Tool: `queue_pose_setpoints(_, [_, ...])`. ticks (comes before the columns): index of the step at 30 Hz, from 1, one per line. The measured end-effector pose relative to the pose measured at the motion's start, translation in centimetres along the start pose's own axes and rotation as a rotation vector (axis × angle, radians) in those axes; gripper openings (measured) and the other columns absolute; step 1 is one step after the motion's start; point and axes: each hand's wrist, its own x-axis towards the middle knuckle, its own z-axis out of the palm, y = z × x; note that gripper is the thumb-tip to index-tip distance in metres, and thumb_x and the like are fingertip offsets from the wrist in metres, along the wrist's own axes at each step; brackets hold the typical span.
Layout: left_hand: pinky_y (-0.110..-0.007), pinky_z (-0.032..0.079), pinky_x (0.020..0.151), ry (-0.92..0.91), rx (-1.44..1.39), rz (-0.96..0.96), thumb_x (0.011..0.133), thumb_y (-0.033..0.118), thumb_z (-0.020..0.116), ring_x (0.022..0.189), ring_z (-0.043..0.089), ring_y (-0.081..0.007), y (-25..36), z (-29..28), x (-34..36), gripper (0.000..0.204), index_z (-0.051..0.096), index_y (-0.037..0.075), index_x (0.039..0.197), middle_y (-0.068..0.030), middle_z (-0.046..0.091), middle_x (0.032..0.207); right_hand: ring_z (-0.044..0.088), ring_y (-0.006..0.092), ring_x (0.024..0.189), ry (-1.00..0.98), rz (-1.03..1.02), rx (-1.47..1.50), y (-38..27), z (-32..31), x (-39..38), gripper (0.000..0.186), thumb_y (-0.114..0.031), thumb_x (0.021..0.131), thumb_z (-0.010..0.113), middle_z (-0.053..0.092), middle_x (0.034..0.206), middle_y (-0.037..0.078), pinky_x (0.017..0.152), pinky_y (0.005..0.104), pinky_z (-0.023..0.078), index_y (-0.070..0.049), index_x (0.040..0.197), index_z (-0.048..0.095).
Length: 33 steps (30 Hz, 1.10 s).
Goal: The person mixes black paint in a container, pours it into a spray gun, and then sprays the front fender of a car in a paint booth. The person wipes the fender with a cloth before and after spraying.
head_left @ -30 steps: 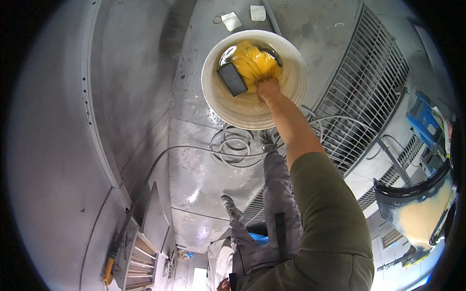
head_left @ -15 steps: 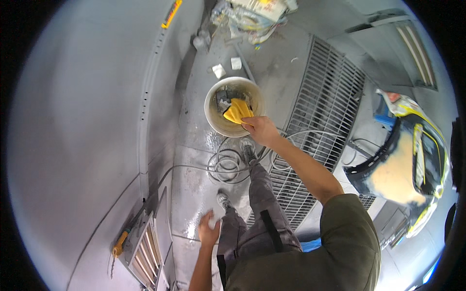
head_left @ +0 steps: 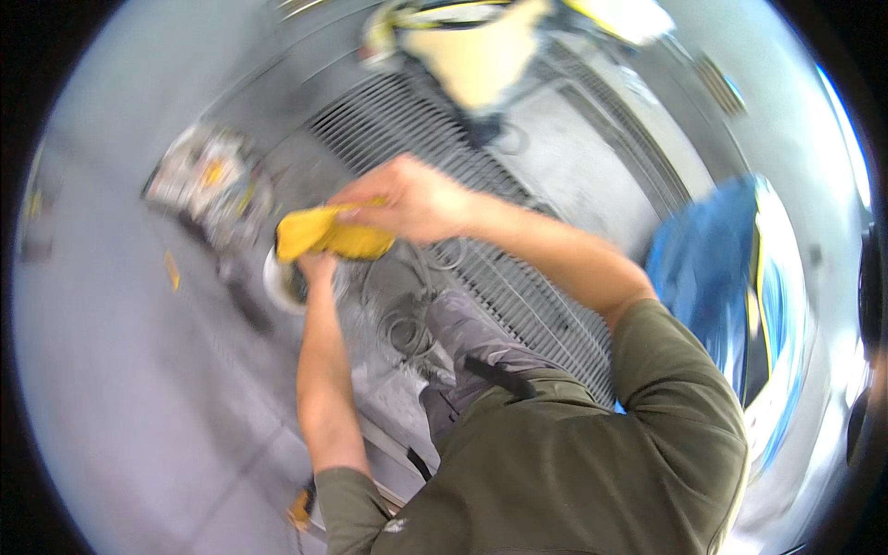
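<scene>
A yellow cloth [head_left: 361, 239] hangs bunched over the near side of a white bucket [head_left: 277, 283]. My right hand [head_left: 407, 199] grips its upper right part, the thumb lying along the fabric. From below, my left hand [head_left: 318, 265] meets the cloth's lower edge and appears to pinch it. The left fingers are mostly behind the fabric. Cloth and hands cover much of the bucket's opening, so its contents barely show.
Coiled hose [head_left: 407, 331] lies near my legs, beside a metal floor grate [head_left: 518, 208]. Crumpled plastic and paper rubbish [head_left: 211, 180] sits at the far left. A cream-and-black body panel [head_left: 472, 60] stands at the back, a blue one [head_left: 708, 268] on the right.
My right hand has lifted the yellow cloth out of the bucket. My left hand has come up from beside my leg to the cloth. The whole view has turned to the right.
</scene>
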Motion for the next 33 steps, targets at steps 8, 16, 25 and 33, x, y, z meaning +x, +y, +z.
queue_pose_setpoints(8, [-0.036, 0.055, 0.092, -0.232, -0.319, -0.075, 0.089, -0.001, 0.076, 0.103, 0.067, -0.0181, 10.2, 15.3, -6.1, 0.034, 0.065, 0.001, 0.121, -0.0066, 0.071, 0.115, 0.074, 0.0139, 0.094, 0.599, 0.709, 0.166, 6.4, -8.0, -23.8, 0.035, -0.031, 0.106, 0.066, 0.080, 0.104, 0.010, 0.085, 0.0337, 0.059, -0.003, 0.126, 0.075])
queue_pose_setpoints(16, [-0.035, 0.055, 0.091, -0.529, -0.303, -0.079, 0.083, -0.008, 0.062, 0.097, 0.067, -0.0217, 26.5, 45.4, -17.7, 0.039, 0.061, -0.003, 0.122, -0.0115, 0.070, 0.110, 0.071, 0.0154, 0.101, 0.772, 1.303, 0.322, 18.6, -19.6, -49.2, 0.036, -0.032, 0.109, 0.060, 0.077, 0.113, 0.007, 0.085, 0.0349, 0.061, -0.005, 0.131, 0.071])
queue_pose_setpoints(25, [-0.045, 0.055, 0.094, -0.970, 0.084, 0.490, 0.076, 0.005, 0.073, 0.108, 0.070, -0.0419, 48.8, 76.1, -26.8, 0.059, 0.051, 0.005, 0.131, -0.0238, 0.068, 0.115, 0.049, 0.0237, 0.142, 0.815, 0.438, 0.472, 16.1, -43.9, -63.5, 0.107, -0.002, 0.078, 0.084, 0.051, 0.154, 0.013, 0.122, 0.0375, 0.036, -0.006, 0.168, 0.026])
queue_pose_setpoints(33, [-0.035, 0.052, 0.074, -1.199, -0.491, 0.099, 0.068, -0.013, 0.062, 0.082, 0.063, -0.0217, 60.1, 93.8, -25.4, 0.059, 0.062, 0.002, 0.125, -0.0081, 0.063, 0.094, 0.059, 0.0210, 0.124, 0.933, 0.657, 0.012, 18.7, -62.6, -67.7, 0.099, -0.025, 0.064, 0.103, 0.065, 0.133, 0.008, 0.112, 0.0364, 0.046, -0.003, 0.146, 0.052])
